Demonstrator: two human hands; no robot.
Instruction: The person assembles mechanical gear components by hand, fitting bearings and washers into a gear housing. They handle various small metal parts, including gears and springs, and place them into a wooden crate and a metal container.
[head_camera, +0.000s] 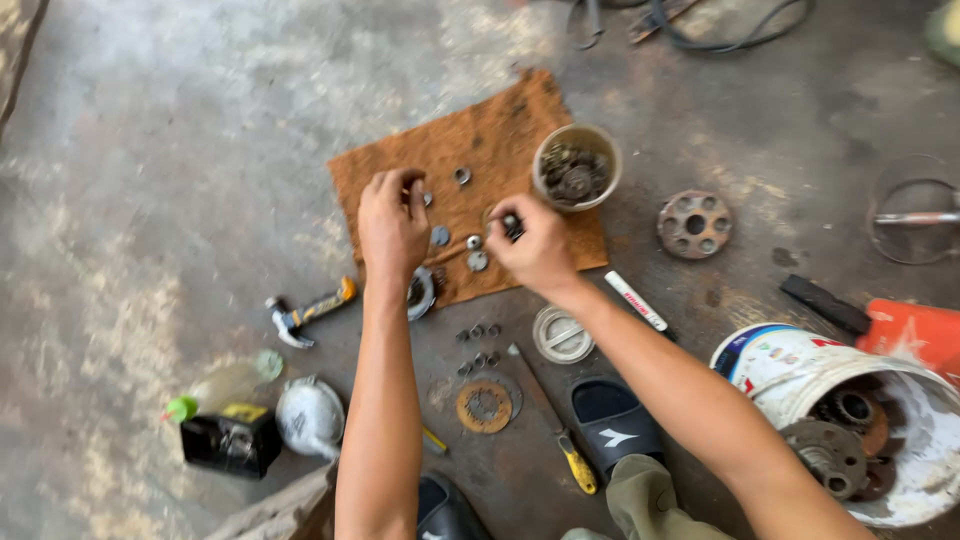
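My left hand (392, 222) curls over the brown cloth (480, 150) on the floor, fingertips pinching a small metal piece (427, 199). My right hand (535, 245) grips a small dark part (512, 226) just beside it. Loose washers (476, 260) lie between my hands. Beyond my right hand stands a cup of parts (575, 165); a hammer (305, 313) lies left of my left wrist.
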